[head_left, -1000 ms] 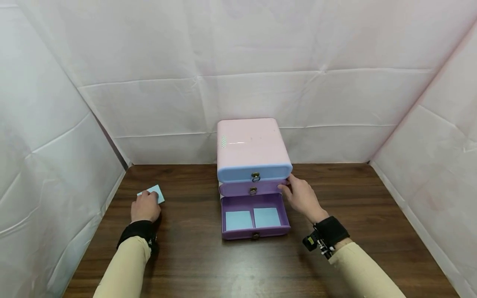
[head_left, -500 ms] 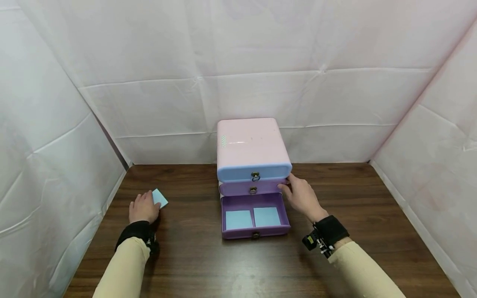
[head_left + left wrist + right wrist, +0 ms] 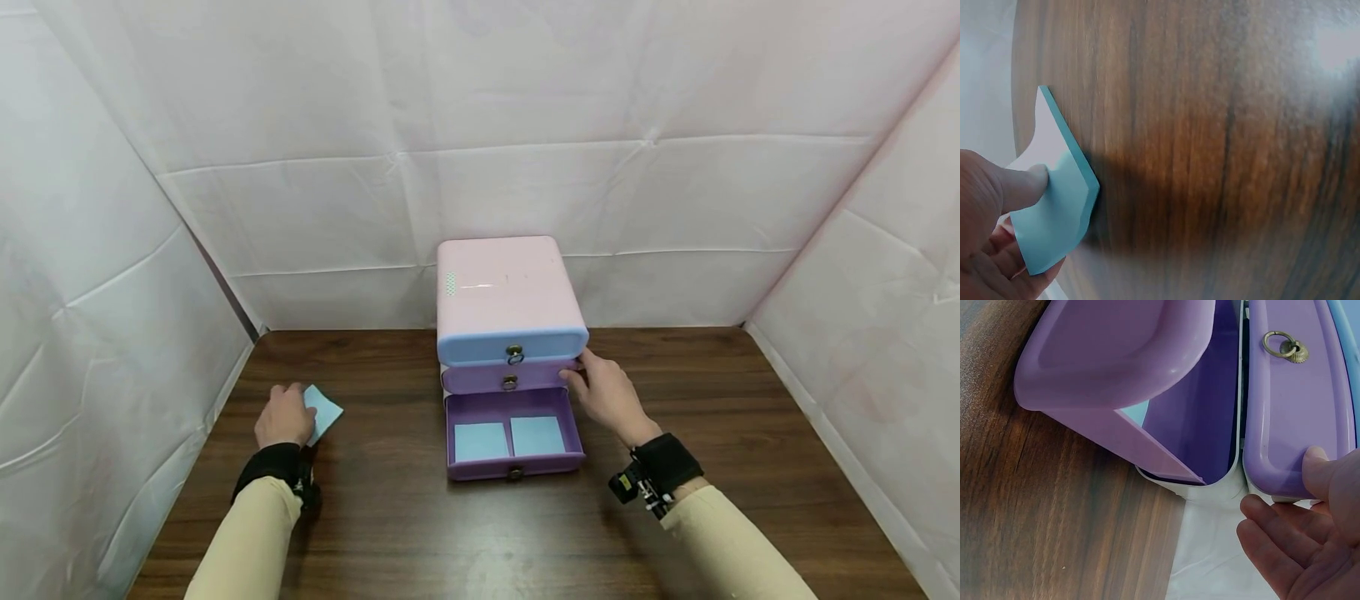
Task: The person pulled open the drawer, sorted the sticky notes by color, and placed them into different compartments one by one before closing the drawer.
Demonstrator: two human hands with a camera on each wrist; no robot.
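From the left wrist we see our left hand (image 3: 991,219) pinching a blue sticky pad (image 3: 1054,200) off the table (image 3: 390,517), thumb on top. Overhead, two pads (image 3: 510,438) lie in the open bottom drawer (image 3: 514,467). Our right hand (image 3: 607,396), fingers seemingly relaxed, touches the middle drawer (image 3: 1291,425).

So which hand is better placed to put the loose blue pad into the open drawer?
Left, probably. The left hand already pinches the blue pad; the right hand rests on the cabinet beside the open bottom drawer.
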